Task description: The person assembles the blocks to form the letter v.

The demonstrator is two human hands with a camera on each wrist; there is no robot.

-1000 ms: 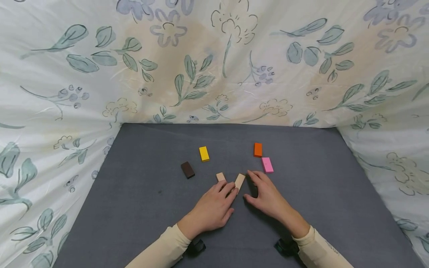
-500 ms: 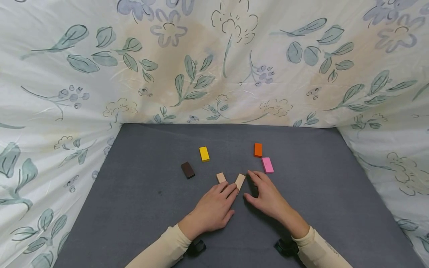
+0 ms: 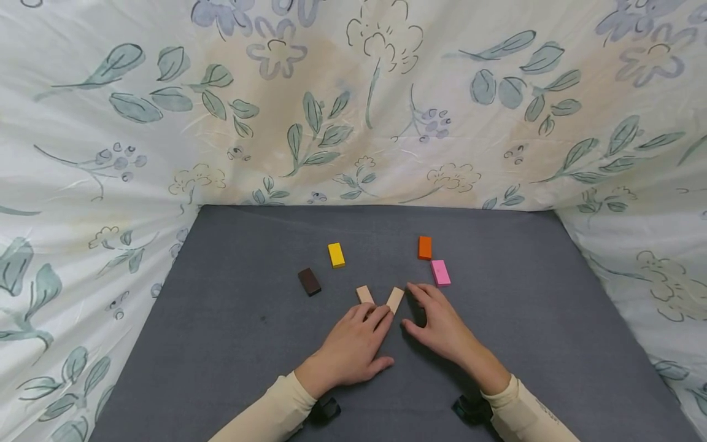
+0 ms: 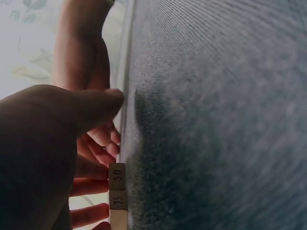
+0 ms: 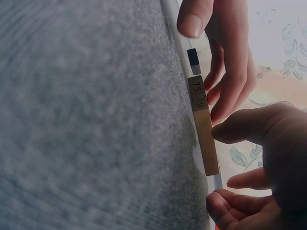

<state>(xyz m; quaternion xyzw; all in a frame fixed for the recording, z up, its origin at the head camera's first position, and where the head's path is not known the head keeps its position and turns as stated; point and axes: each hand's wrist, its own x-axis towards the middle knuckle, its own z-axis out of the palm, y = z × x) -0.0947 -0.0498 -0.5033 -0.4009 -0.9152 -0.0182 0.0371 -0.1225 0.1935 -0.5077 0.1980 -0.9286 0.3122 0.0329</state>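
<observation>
Two plain wooden blocks lie in a V on the dark cloth: the left block (image 3: pixel 364 294) and the right block (image 3: pixel 394 299). My left hand (image 3: pixel 349 347) rests its extended fingertips on their near ends, hiding these from above, while its thumb sticks out to the side. Low in the left wrist view, the block ends (image 4: pixel 117 177) show "50" and "75" beside the fingers. Just right of the right block, my right hand (image 3: pixel 442 322) has thumb and index finger spread, with nothing held. In the right wrist view, its thumb comes close to the block's side (image 5: pixel 205 143).
Farther back lie a dark brown block (image 3: pixel 309 282) and a yellow block (image 3: pixel 336 255) on the left, an orange block (image 3: pixel 424 248) and a pink block (image 3: pixel 440 274) on the right. Flowered fabric (image 3: pixel 364 153) walls in the grey cloth-covered table (image 3: pixel 221 344).
My left thumb has spread outward to the right, and the left fingers have drawn slightly back toward me. The right hand and the blocks stay in place.
</observation>
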